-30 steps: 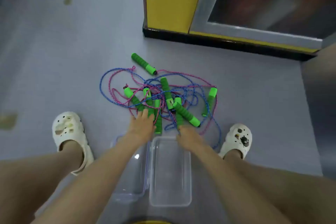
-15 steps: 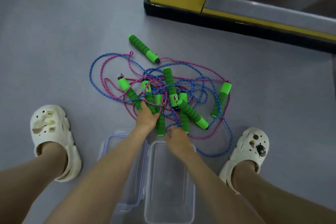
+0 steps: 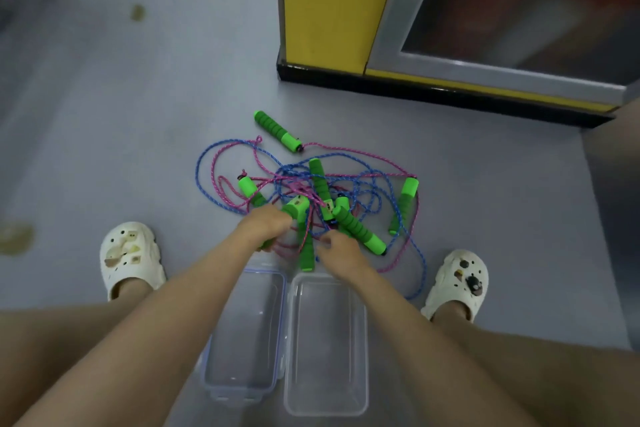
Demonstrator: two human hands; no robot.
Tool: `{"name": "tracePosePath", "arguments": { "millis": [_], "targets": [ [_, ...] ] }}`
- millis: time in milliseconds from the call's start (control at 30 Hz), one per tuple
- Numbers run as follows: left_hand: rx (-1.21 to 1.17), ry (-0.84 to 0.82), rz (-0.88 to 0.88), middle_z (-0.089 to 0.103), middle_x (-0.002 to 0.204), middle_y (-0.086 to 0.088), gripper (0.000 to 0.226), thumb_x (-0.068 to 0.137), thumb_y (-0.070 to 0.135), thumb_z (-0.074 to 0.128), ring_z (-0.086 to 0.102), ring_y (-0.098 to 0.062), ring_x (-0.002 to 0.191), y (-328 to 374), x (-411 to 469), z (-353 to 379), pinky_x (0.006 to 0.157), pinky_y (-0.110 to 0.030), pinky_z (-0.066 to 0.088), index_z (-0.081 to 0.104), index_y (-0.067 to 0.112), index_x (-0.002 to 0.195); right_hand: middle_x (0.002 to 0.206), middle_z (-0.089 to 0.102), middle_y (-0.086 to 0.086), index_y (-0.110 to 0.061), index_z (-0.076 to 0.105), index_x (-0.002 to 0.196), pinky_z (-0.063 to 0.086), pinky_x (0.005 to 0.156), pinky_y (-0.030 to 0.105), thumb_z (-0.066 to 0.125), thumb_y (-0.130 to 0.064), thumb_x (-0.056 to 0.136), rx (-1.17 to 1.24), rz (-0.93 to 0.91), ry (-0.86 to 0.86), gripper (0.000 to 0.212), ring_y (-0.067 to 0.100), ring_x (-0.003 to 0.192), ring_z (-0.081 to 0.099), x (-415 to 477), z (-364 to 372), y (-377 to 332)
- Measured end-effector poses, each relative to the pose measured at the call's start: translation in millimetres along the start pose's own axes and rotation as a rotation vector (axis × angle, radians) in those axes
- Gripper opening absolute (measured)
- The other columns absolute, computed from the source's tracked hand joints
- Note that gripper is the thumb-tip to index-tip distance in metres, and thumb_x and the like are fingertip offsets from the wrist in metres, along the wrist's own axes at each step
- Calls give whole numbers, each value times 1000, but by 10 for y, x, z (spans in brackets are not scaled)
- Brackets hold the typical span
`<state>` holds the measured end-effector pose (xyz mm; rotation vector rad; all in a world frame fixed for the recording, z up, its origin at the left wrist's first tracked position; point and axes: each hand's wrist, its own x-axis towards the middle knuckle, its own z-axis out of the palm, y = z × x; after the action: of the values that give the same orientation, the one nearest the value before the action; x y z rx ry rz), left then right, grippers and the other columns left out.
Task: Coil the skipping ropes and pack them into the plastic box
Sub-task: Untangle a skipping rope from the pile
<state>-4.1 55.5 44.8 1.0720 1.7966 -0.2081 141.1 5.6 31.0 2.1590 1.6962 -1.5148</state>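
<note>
A grey floor (image 3: pixel 138 114) fills most of the view. A yellow cabinet (image 3: pixel 322 3) with a black base is seen at 1 o'clock.

At 6 o'clock, between the person's bare legs, a clear plastic box (image 3: pixel 325 350) is set open on the floor. Its lid (image 3: pixel 242 340), edged in pale blue, is laid just beside it at its 9 o'clock, with their long sides touching. Only the grey floor is seen through the bottom of each.

The skipping ropes (image 3: pixel 317 180) are all found outside the box, heaped in one tangle on the floor at its 12 o'clock. Blue and pink cords are looped over and under one another, and green foam handles are scattered among them. One handle (image 3: pixel 277 130) is stretched out at the 12 o'clock edge of the heap, and another (image 3: pixel 403 204) at its 3 o'clock edge.

White clogs are worn: one (image 3: pixel 130 258) at 8 o'clock, the other (image 3: pixel 457 282) at 4 o'clock.

The left grip (image 3: pixel 266 222) is closed around a green handle (image 3: pixel 296 208) at the near edge of the heap. The right grip (image 3: pixel 337 250) is held just beside it with curled fingers against the cords. Whether a cord is pinched there cannot be told.
</note>
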Motion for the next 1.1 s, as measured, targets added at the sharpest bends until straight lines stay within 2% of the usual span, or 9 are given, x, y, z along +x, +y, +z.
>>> {"name": "tracePosePath", "arguments": {
  "millis": [233,367,433,567,667,833,900,967,1100],
  "targets": [
    [224,41,256,55,62,-7,17,89,18,46,51,-22,54,253,-807,-361,51,-23,39,53,6,80,127,55,16,-6,37,135,33,75,26,51,-14,92,44,-155,125,45,33,116,52,-481,-451,-356],
    [164,98,371,60,93,-17,9,91,14,45,52,-28,74,207,-1249,-542,55,-26,38,48,12,99,126,54,18,-6,22,143,39,78,28,54,-18,92,53,-196,169,62,32,113,54,-784,-847,-467],
    [97,86,395,61,85,-14,14,86,4,45,53,-26,69,149,-1473,-596,53,-25,37,49,11,98,136,49,14,-12,13,150,37,82,24,57,-19,93,66,-243,160,72,27,118,52,-955,-1043,-542],
    [-126,51,434,55,55,-7,35,68,-19,44,51,-18,51,70,-1824,-636,44,-18,30,54,10,85,121,51,3,-13,43,135,32,84,20,55,-17,94,-13,-380,128,43,18,119,49,-1264,-1287,-698],
    [-347,23,460,56,54,-7,45,65,-23,43,55,-23,56,34,-1954,-620,51,-22,37,57,17,81,120,54,-1,-17,53,127,39,93,26,51,-20,96,40,-405,55,31,13,114,51,-1426,-1321,-733],
    [-311,-71,425,58,66,-12,52,65,-18,45,54,-24,65,-30,-1963,-509,57,-26,37,59,17,101,130,33,-7,-24,22,143,39,100,32,60,-24,92,284,-385,128,64,16,124,45,-1423,-1281,-649],
    [-286,-128,418,59,70,-13,53,67,-18,45,55,-26,71,18,-1961,-470,62,-28,39,57,14,108,125,43,-9,-23,37,136,39,100,30,62,-16,90,355,-374,71,52,16,124,47,-1339,-1259,-630],
    [-292,-176,434,61,73,-14,53,69,-17,45,57,-26,74,78,-1941,-442,66,-30,41,54,9,115,112,62,-3,-25,60,106,42,103,35,60,-11,89,351,-340,33,22,18,115,56,-1236,-1210,-652],
    [-406,-231,471,63,87,-9,38,81,1,63,60,-22,72,119,-1829,-415,64,-30,48,55,20,114,84,68,-3,-20,64,94,52,87,28,49,-3,92,375,-327,35,22,6,78,65,-1125,-1100,-772]
  ]
}}
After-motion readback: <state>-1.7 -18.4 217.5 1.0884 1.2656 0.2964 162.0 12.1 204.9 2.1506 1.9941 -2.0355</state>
